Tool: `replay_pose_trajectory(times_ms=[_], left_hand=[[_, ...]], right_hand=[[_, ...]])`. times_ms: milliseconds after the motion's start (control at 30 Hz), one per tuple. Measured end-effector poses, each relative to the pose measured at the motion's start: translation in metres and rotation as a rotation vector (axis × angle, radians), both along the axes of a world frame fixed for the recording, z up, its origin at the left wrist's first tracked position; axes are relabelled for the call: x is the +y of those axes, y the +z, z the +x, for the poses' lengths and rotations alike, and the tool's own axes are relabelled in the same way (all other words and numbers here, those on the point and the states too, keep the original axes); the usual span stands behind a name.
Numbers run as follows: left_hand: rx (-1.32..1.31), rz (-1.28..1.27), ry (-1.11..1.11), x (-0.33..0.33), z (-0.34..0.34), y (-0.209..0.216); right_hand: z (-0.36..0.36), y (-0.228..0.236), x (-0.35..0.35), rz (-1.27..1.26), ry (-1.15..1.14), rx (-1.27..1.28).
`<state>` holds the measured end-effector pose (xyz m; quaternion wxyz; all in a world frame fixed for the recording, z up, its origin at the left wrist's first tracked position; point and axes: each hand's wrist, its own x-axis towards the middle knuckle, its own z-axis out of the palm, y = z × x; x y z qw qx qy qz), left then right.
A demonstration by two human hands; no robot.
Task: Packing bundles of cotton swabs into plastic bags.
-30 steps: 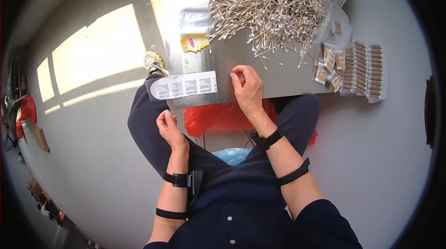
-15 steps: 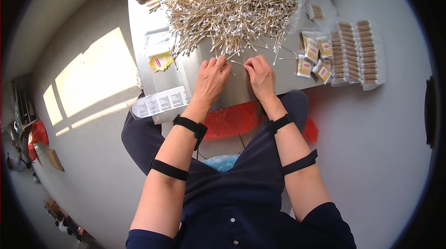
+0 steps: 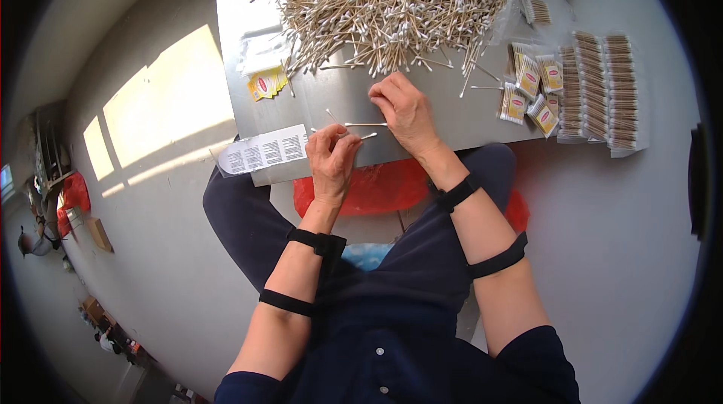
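Observation:
My left hand (image 3: 330, 159) is closed near the table's front edge. Cotton swabs (image 3: 367, 136) stick out from its pinched fingers. My right hand (image 3: 407, 112) hovers just in front of a large heap of cotton swabs (image 3: 392, 12), its fingers curled together. What those fingers hold, if anything, is hidden. One loose swab (image 3: 365, 125) stretches between the two hands, its right end by the edge of my right hand. I cannot tell whether it rests on the table or is held.
Yellow cards (image 3: 266, 84) and clear bags (image 3: 262, 51) lie left of the heap, with a printed sheet (image 3: 265, 151) nearer. To the right are several small filled swab packets (image 3: 529, 76) and long rows of bagged swabs (image 3: 592, 88) on the metal table (image 3: 452, 121).
My left hand has drawn back from the heap toward the front edge. My right hand has shifted up and left, closer to the heap. The view has also moved slightly.

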<state>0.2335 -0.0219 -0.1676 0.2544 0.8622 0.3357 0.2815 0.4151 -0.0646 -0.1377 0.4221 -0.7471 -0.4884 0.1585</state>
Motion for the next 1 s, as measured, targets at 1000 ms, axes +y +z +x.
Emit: replay_pose_trajectory(times_ms=[1000], left_hand=[[0.080,0.098,-0.343,0.029,-0.037,0.002]], right_hand=[[-0.050,0.000,-0.016,-0.099,-0.231,-0.045]])
